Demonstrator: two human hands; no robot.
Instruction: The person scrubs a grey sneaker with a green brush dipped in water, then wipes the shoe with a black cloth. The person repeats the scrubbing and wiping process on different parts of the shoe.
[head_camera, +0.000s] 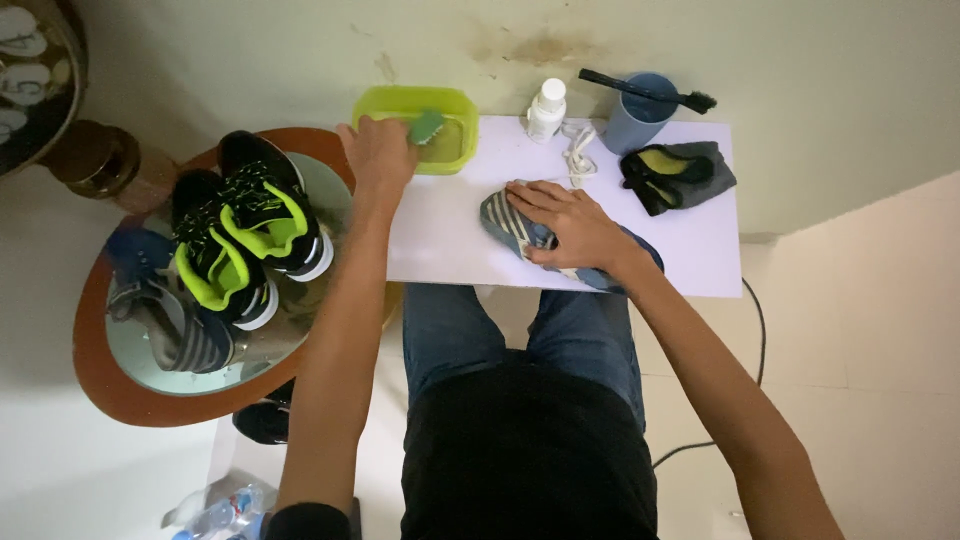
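1. Right hand (568, 224) lies flat, fingers spread, pressing the grey striped shoe (520, 232) onto the white board (440, 240) across the lap.
2. Left hand (378, 152) is closed around a green sponge (427, 126), held at the yellow-green tub (380, 105) on the board's far left corner.
3. Left of the board, a round mirrored table (130, 405) carries black-and-lime sneakers (245, 230).
4. Farther back: white laces (578, 150), black-and-lime insoles (676, 172), a plain white bottle (546, 108), a blue cup (636, 120) bearing a black brush (648, 91).
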